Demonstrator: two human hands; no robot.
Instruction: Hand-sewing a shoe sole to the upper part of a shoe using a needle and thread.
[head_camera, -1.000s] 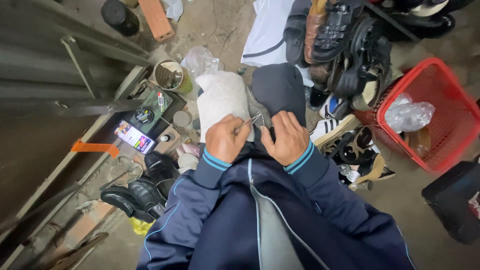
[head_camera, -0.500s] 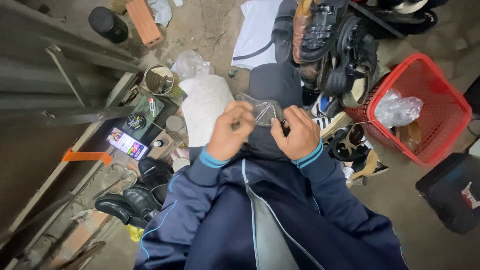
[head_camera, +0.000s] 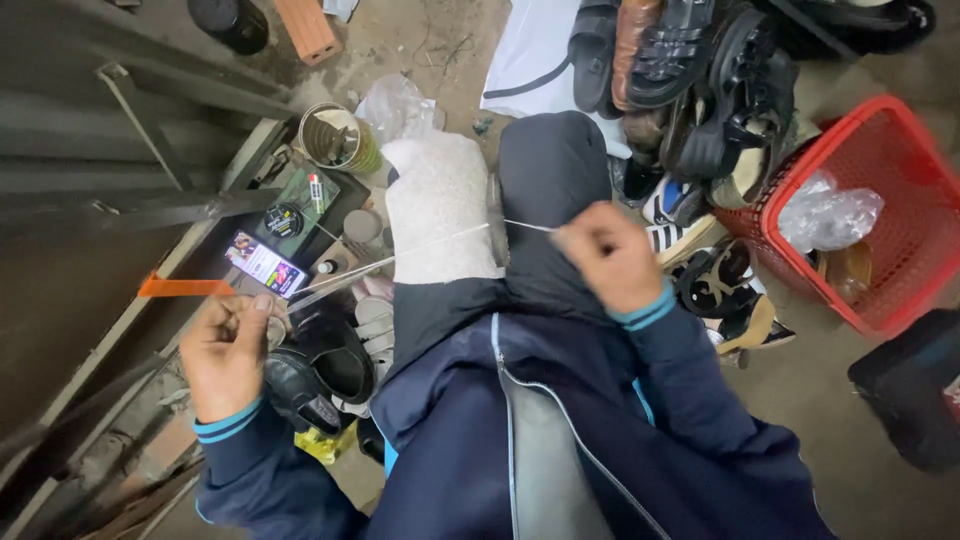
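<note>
Right hand (head_camera: 610, 258) is being held clenched at about 3 o'clock from the frame's middle, its fingers pinched on one end of a thin pale thread (head_camera: 440, 240). Left hand (head_camera: 228, 350) is being kept closed at 8 o'clock, where the other end of that thread is being gripped together with a slim metal awl (head_camera: 335, 283). Between the two hands the thread is being stretched taut across a white textured shoe sole (head_camera: 440, 205), which is being propped on the dark-trousered knee (head_camera: 550, 190) near the centre. At 10 o'clock from the sole, a round open tin (head_camera: 335, 140) and a small lit phone (head_camera: 265, 265) are being kept on a cluttered dark tray (head_camera: 300, 195). At 1 o'clock a heap of dark sandals (head_camera: 690, 80) is being stored, and at 3 o'clock a red plastic basket (head_camera: 900, 150) is being used for a crumpled clear bag (head_camera: 830, 210).
</note>
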